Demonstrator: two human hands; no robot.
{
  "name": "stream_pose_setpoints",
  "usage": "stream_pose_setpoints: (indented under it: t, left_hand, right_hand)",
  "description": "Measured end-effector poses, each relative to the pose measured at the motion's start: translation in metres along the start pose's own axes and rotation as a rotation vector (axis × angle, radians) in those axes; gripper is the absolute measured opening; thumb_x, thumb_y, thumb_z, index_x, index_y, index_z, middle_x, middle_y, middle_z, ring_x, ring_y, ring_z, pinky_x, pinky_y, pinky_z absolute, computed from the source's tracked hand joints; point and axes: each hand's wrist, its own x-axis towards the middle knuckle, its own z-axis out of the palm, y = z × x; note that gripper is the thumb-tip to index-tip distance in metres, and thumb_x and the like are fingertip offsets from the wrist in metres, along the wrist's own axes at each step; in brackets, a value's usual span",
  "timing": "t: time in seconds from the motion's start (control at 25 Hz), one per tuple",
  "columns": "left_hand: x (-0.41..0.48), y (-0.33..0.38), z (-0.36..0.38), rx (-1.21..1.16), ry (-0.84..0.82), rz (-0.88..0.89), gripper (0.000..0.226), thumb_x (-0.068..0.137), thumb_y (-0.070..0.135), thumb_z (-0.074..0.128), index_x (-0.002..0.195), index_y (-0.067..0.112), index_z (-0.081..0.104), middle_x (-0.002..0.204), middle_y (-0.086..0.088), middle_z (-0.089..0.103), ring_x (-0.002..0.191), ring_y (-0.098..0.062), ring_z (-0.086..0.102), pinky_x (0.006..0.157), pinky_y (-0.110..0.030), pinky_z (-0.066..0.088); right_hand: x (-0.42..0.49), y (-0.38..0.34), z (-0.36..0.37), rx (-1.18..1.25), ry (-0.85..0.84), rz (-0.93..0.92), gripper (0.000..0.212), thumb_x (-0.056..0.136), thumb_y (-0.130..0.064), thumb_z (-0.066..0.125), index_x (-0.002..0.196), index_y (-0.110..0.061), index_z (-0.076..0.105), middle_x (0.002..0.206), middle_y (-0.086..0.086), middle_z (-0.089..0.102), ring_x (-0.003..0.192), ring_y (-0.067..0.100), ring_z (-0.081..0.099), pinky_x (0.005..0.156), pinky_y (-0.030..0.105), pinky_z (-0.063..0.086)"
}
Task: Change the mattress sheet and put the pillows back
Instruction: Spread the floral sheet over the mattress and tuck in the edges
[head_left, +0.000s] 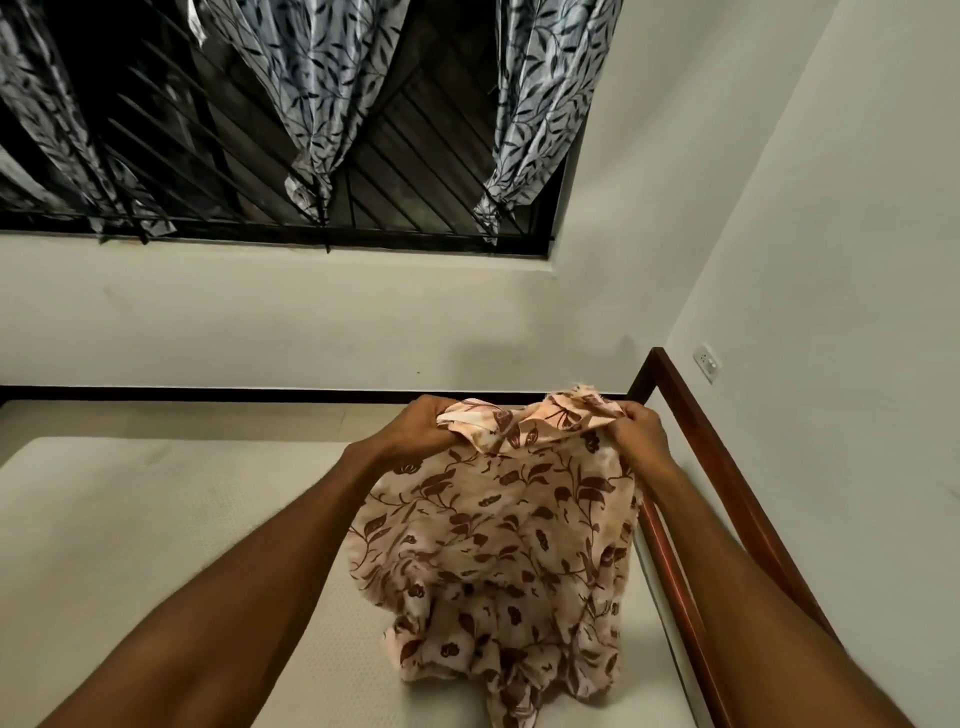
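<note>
both arms reach forward over the bed, and between them hangs a bunched sheet (498, 525), pale peach with a dark brown flower-and-leaf print. the left hand (415, 423) has its fingers curled tight around a gathered fold at the sheet's top left edge, and the right hand (641, 428) pinches and grips the top right edge, fingers closed over the cloth. the two hands are level with each other and a little apart, with the sheet's crumpled top rim stretched between them. from there the cloth drops in loose folds, and its lower end rests in a heap on the bare mattress (156, 519), which is off-white with a fine dotted texture. the sheet sits toward the right side of the mattress, close to the dark red-brown wooden bed frame (691, 436) that runs along that edge. beyond the bed a white wall (260, 322) meets a second wall on the right, where a small white socket (706, 362) is fixed. above, a dark window with metal bars (395, 156) is hung with curtains (322, 78) in white with a dark leaf pattern, gathered into bunches.
</note>
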Motion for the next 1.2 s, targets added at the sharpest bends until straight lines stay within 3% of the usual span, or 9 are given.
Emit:
stream_pose_setpoints:
  t: [0.16,0.24,0.4,0.6,0.8,0.88,1.0,1.12,1.2]
  left_hand:
    - [0.009,0.017,0.007,0.023,-0.002,0.096,0.011,0.085,0.015,0.073,0.094,0.018,0.079,0.085,-0.006,0.077,0.071,-0.013,0.065,0.066,-0.034,0.048]
    - [0.005,0.019,0.009,-0.004,-0.006,0.116,0.021,0.089,0.008,0.073,0.101,0.023,0.08,0.093,0.0,0.08,0.08,-0.015,0.072,0.069,-0.034,0.057]
    - [-0.002,0.001,0.0,0.055,0.027,0.081,0.024,0.088,0.024,0.082,0.111,0.024,0.079,0.098,0.007,0.08,0.089,-0.016,0.075,0.078,-0.043,0.062]
    - [-0.019,-0.038,-0.017,0.164,0.038,-0.004,0.024,0.088,0.031,0.083,0.111,0.026,0.08,0.097,0.008,0.079,0.089,-0.013,0.073,0.077,-0.048,0.061]
    - [-0.028,-0.056,-0.018,0.121,0.094,-0.019,0.01,0.094,0.034,0.075,0.102,0.031,0.081,0.085,0.003,0.077,0.077,-0.028,0.068,0.063,-0.04,0.05]
    - [-0.026,-0.062,-0.017,0.175,0.216,-0.046,0.006,0.094,0.032,0.075,0.095,0.035,0.079,0.079,0.005,0.074,0.072,-0.023,0.066,0.062,-0.037,0.049]
    - [-0.019,-0.067,-0.01,0.352,0.498,-0.187,0.016,0.09,0.032,0.073,0.105,0.035,0.076,0.097,0.009,0.077,0.091,-0.019,0.069,0.084,-0.046,0.055]
    - [-0.011,-0.053,0.024,0.508,0.494,-0.376,0.048,0.081,0.036,0.078,0.126,0.031,0.062,0.129,-0.001,0.058,0.122,-0.025,0.051,0.1,-0.052,0.045]
    - [-0.011,-0.032,0.057,0.52,0.541,-0.4,0.057,0.078,0.048,0.08,0.125,0.032,0.051,0.128,0.001,0.044,0.121,-0.018,0.041,0.104,-0.047,0.039]
  right_hand:
    - [-0.007,-0.004,0.009,-0.132,-0.35,-0.04,0.04,0.087,-0.009,0.079,0.116,-0.031,0.063,0.11,-0.002,0.066,0.099,0.016,0.067,0.074,0.026,0.054]
    - [-0.006,0.006,0.011,-0.185,-0.423,-0.096,0.028,0.088,-0.012,0.08,0.106,-0.032,0.073,0.106,-0.002,0.075,0.1,0.016,0.07,0.08,0.027,0.056]
    - [-0.005,0.028,0.005,-0.115,-0.187,-0.122,0.012,0.098,-0.025,0.07,0.096,-0.033,0.079,0.092,-0.008,0.078,0.091,0.013,0.069,0.082,0.031,0.056]
    - [-0.004,0.041,-0.016,0.175,-0.008,-0.059,0.015,0.097,-0.009,0.068,0.104,-0.011,0.08,0.097,0.007,0.077,0.085,0.019,0.068,0.07,0.029,0.056]
    - [-0.02,0.044,-0.022,0.143,-0.008,-0.153,0.022,0.088,-0.012,0.081,0.11,-0.012,0.08,0.099,0.0,0.08,0.095,0.016,0.075,0.083,0.033,0.062]
    - [-0.022,0.043,-0.022,0.131,-0.041,-0.124,0.017,0.09,-0.016,0.08,0.107,-0.012,0.081,0.092,0.002,0.081,0.092,0.023,0.077,0.081,0.038,0.064]
    - [-0.025,0.036,-0.013,0.209,-0.148,0.008,0.016,0.097,-0.02,0.072,0.101,-0.006,0.078,0.091,0.013,0.08,0.091,0.034,0.078,0.077,0.039,0.066]
    - [-0.031,0.028,0.009,0.357,-0.252,0.112,0.026,0.1,-0.022,0.068,0.108,0.001,0.074,0.101,0.02,0.079,0.095,0.033,0.078,0.088,0.048,0.063]
    - [-0.037,0.024,0.026,0.455,-0.274,0.149,0.027,0.101,-0.021,0.067,0.112,0.002,0.073,0.104,0.019,0.079,0.099,0.033,0.077,0.091,0.05,0.062]
